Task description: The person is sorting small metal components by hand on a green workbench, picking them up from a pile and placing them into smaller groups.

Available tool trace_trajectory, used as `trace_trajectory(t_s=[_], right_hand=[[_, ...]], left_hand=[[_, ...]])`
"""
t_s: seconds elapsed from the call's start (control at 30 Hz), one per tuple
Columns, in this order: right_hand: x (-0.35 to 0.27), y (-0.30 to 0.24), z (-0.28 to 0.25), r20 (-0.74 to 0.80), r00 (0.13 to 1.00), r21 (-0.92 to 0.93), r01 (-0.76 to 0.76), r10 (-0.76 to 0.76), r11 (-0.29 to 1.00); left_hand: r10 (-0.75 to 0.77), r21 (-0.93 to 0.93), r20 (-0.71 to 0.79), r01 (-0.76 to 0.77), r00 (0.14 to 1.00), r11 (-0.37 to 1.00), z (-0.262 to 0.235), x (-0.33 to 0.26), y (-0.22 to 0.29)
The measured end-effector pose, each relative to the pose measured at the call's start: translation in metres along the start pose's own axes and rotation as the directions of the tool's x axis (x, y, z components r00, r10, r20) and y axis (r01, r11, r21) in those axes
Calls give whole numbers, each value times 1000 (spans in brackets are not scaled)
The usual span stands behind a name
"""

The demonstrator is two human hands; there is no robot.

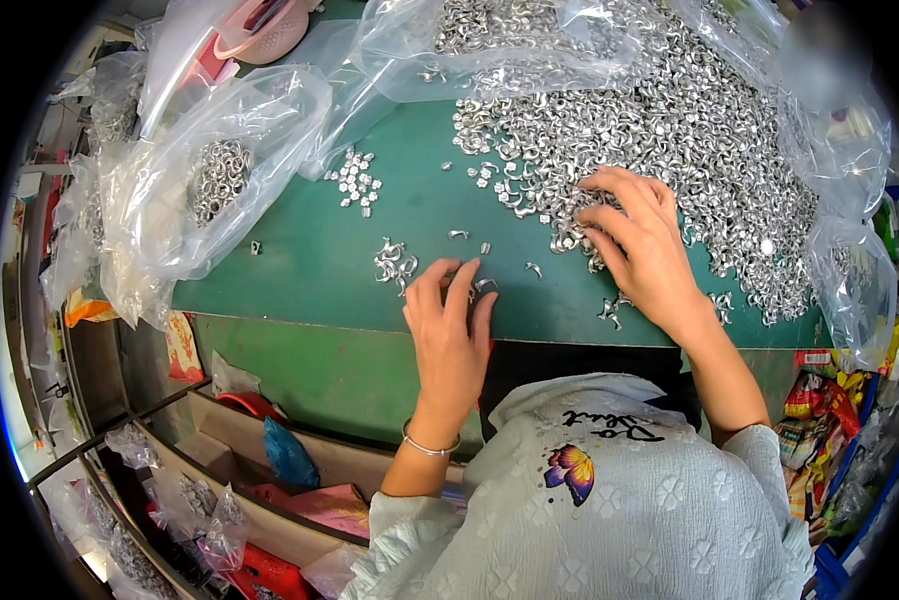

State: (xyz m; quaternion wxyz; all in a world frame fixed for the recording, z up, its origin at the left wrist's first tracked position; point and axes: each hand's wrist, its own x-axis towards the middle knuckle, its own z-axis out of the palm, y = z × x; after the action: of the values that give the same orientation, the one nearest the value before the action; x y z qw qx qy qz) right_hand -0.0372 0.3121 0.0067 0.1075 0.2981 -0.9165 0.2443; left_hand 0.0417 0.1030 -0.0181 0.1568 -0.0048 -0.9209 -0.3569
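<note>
A big heap of small silver metal pieces (670, 130) covers the right part of the green table (310, 260). My right hand (640, 245) lies on the heap's near edge, fingers spread over the pieces. My left hand (450, 330) rests flat near the table's front edge, fingertips touching a few loose metal pieces (480, 287). A small cluster of curved pieces (395, 262) lies just left of that hand. Another small group (355, 182) sits further back. Whether either hand pinches a piece is hidden by the fingers.
Clear plastic bags (210, 170) with metal pieces stand at the left and along the back. A pink basket (270, 30) is at the top left. Below the table a shelf holds bags and red items (260, 410). Colourful packets (820, 410) are at the right.
</note>
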Motion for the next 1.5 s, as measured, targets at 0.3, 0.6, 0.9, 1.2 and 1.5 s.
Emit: trace_trajectory(t_s=[0.3,0.6,0.9,1.2,1.5], right_hand=[[1,-55,37,271,957,20,100,-101,995],[45,-31,54,-33,990,262,142,-138,955],[48,-14,49,139,964,89,215,-226,972],[40,-17,48,149,952,-83,282,-268,956],[50,-24,63,131,977,25,169,-171,985]], left_hand=[[-13,-51,-58,10,998,999,-2,4,-15],[29,6,29,-29,999,1000,-3,-6,0],[11,47,-56,-9,998,999,-13,-4,-16],[-78,126,-60,85,995,988,-12,-12,-9],[-16,29,-33,17,999,999,-6,-19,-1]])
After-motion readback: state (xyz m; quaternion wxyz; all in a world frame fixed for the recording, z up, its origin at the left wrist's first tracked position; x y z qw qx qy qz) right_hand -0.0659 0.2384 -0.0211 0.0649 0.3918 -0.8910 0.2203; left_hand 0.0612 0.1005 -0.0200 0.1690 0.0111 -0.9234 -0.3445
